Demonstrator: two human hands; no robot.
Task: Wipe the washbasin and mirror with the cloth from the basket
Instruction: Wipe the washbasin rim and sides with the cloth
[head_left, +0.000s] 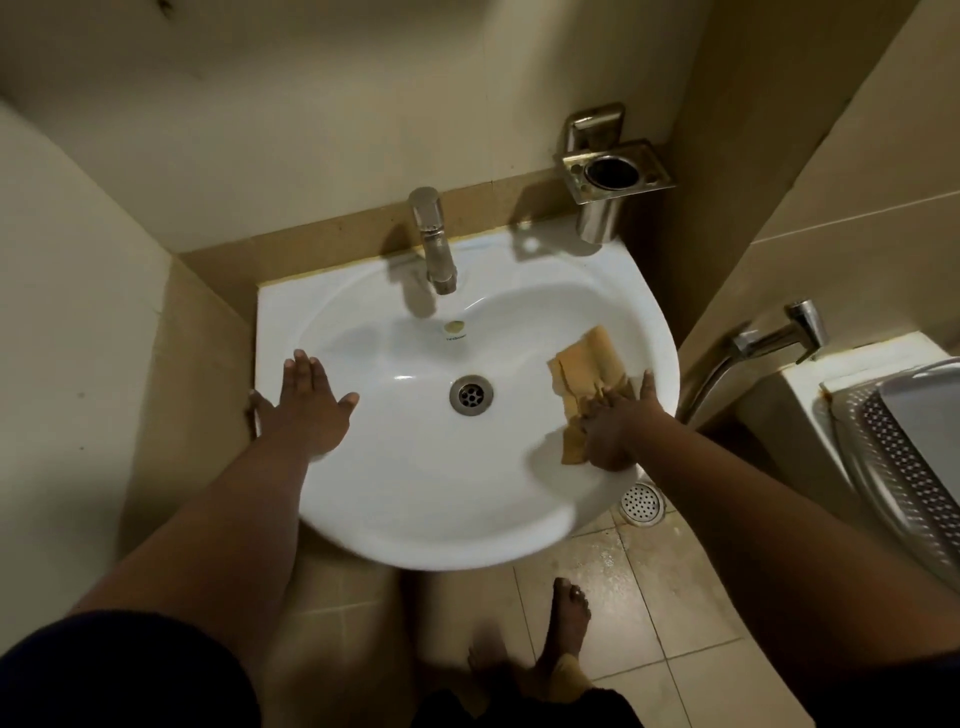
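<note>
The white washbasin (415, 499) fills the middle of the view, with a steel drain (471, 396) at its bottom and a steel tap (434, 241) at the back. My right hand (615, 426) presses a tan cloth (587, 364) against the basin's right inner wall, gripping its lower end. My left hand (309, 400) lies flat with fingers spread on the basin's left rim, holding nothing. No mirror is in view.
A steel tumbler holder (610, 179) hangs on the wall behind the basin at the right. A grey perforated basket (893, 462) sits on a ledge at the far right, beside a wall tap (779, 335). Below are a floor drain (641, 503), tiles and my bare feet (563, 631).
</note>
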